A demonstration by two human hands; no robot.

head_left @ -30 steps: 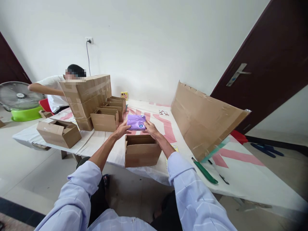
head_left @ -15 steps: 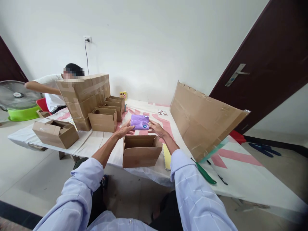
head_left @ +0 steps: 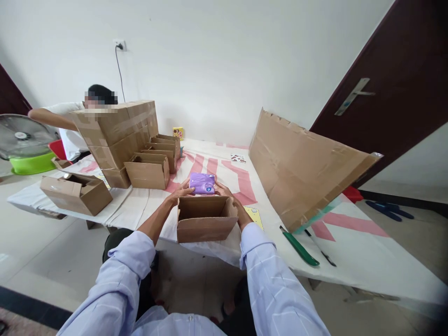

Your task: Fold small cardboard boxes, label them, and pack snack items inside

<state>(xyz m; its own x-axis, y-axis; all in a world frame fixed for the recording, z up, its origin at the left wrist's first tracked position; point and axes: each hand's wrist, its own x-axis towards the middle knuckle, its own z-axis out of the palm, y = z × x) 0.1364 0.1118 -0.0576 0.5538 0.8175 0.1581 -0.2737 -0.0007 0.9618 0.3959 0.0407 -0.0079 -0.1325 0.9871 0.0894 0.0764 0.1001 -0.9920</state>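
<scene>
A purple soft plastic pack [head_left: 202, 183] with a small blue round mark is held level between both hands, just beyond the far rim of an open cardboard box [head_left: 206, 229]. My left hand [head_left: 181, 192] is closed on its left end, the thumb in front. At the opposite end my right hand [head_left: 224, 190] grips it, partly hidden behind the box's right corner. The box stands at the near table edge between my forearms; its deeper inside is dark. Under my right forearm lies a yellow patterned sheet [head_left: 255, 215].
Left are stacked taped cartons [head_left: 114, 140], several small open boxes [head_left: 149, 173] and another open box [head_left: 75, 195]. A co-worker [head_left: 72, 140] sits behind the stack. A cardboard panel [head_left: 301, 172] leans at right, near a green-handled tool [head_left: 300, 249]. A yellow packet [head_left: 178, 133] stands by the wall.
Both hands have lowered the purple pack slightly towards the tabletop behind the box. My right forearm has shifted left against the box's side. The camera view has moved a little.
</scene>
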